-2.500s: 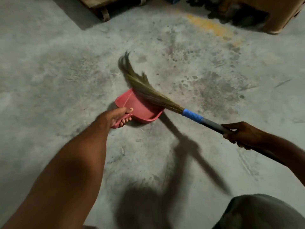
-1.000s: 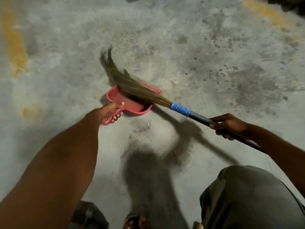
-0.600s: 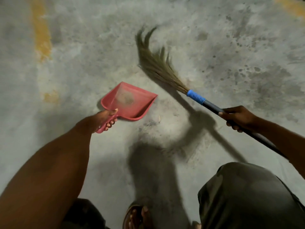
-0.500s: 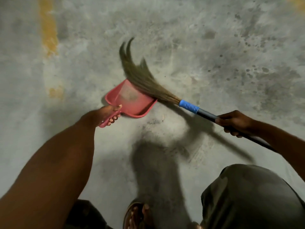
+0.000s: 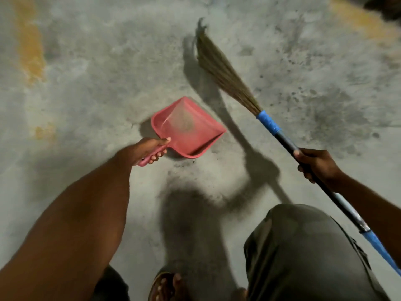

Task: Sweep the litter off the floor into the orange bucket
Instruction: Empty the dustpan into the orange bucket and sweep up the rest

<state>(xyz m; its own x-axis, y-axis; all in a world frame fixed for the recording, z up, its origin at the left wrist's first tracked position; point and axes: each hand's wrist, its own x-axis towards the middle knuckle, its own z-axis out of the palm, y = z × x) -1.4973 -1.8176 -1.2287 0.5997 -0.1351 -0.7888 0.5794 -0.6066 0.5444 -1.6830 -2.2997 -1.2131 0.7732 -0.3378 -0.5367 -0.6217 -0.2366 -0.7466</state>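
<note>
**Pan down, broom out past it**

Crouched low over a sandalled foot (image 5: 167, 285) and an olive-trousered knee (image 5: 303, 246). Clutching the dark, blue-taped pole of the grass broom (image 5: 223, 68) in the right hand (image 5: 316, 165), fingers wrapped tight. Gripping the pink plastic dustpan (image 5: 191, 129) by its handle with the left hand (image 5: 149, 148), fingers curled round, pan down on the grey concrete floor (image 5: 86, 94). Thin film of grey dust (image 5: 186, 124) inside, dark specks (image 5: 184, 164) just behind. Bristles further out, clear of the pan.
</note>
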